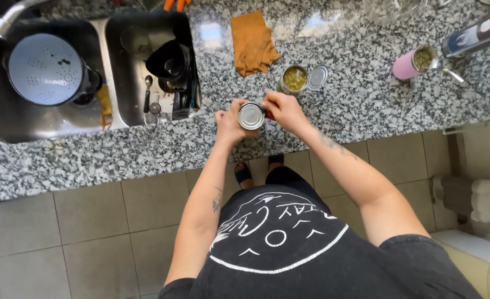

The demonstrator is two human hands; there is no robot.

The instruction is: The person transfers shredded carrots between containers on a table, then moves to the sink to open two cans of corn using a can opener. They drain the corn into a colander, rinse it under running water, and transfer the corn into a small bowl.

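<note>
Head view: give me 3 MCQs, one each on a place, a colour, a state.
1. Where does the colander sit?
A. in the left sink basin
B. on the floor
C. on the cloth

2. What colour is the folded cloth on the counter?
A. blue
B. orange-brown
C. white

3. What state is the can behind the hands in?
A. sealed
B. crushed
C. open, lid tipped aside

Answers:
1 A: it fills the left basin under the tap.
2 B: the cloth is orange-brown against grey granite.
3 C: greenish contents show, and the lid leans beside it.

The left hand and right hand hold a second, closed can.
</note>
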